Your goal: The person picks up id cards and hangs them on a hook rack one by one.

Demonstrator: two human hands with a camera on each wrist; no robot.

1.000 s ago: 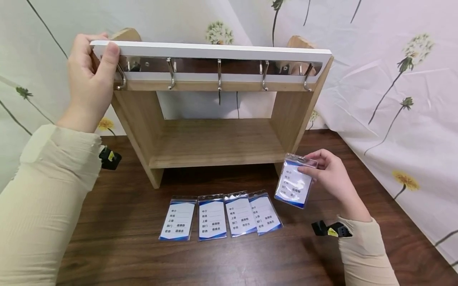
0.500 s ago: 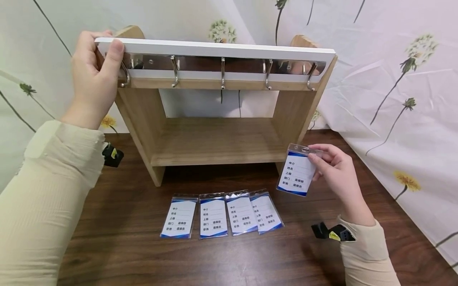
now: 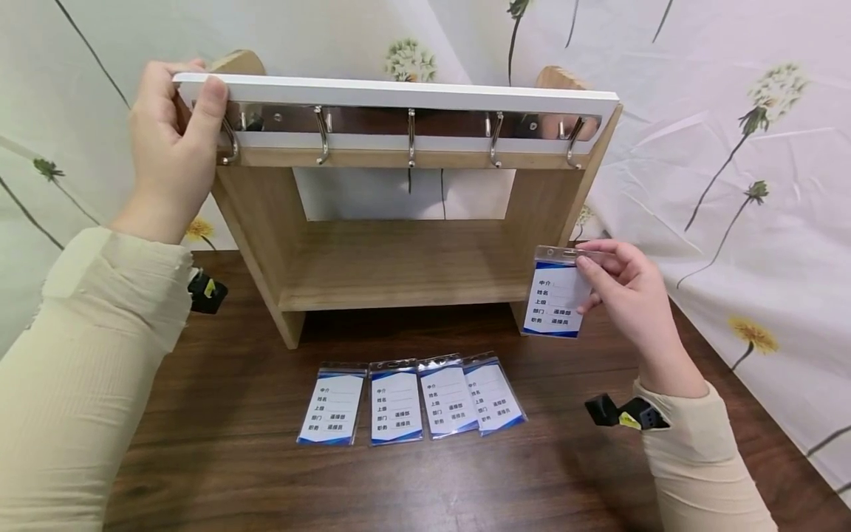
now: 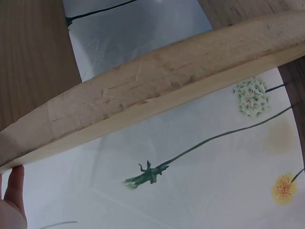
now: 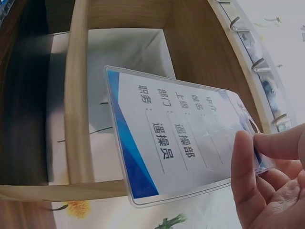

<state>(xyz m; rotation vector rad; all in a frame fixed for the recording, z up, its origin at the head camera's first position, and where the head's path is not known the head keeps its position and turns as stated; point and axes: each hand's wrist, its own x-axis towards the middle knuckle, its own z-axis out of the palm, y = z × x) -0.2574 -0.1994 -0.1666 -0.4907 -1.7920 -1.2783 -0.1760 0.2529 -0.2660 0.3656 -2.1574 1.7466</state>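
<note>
My left hand (image 3: 174, 151) grips the left end of the white hook board (image 3: 425, 92) on top of a wooden rack, thumb on the front face. A metal strip with several hooks (image 3: 411, 137) runs along that board, and nothing hangs on them. In my right hand (image 3: 628, 295) a clear-sleeved badge card (image 3: 555, 299) is pinched by its slotted top edge, upright in front of the rack's right side. The right wrist view shows the badge card (image 5: 171, 138) close up, with thumb and fingers at its slot. Only a bit of the left hand (image 4: 12, 202) shows in the left wrist view.
Several more badge cards (image 3: 395, 406) lie in a row on the dark wooden table (image 3: 425, 488), the two rightmost overlapping. The rack's lower shelf (image 3: 405, 258) and side panels (image 3: 255, 229) stand behind them. A flower-print cloth (image 3: 731, 59) covers the back and right side.
My right hand has risen with the badge card and moved slightly right, and the card has turned more upright. The left hand keeps its hold on the board.
</note>
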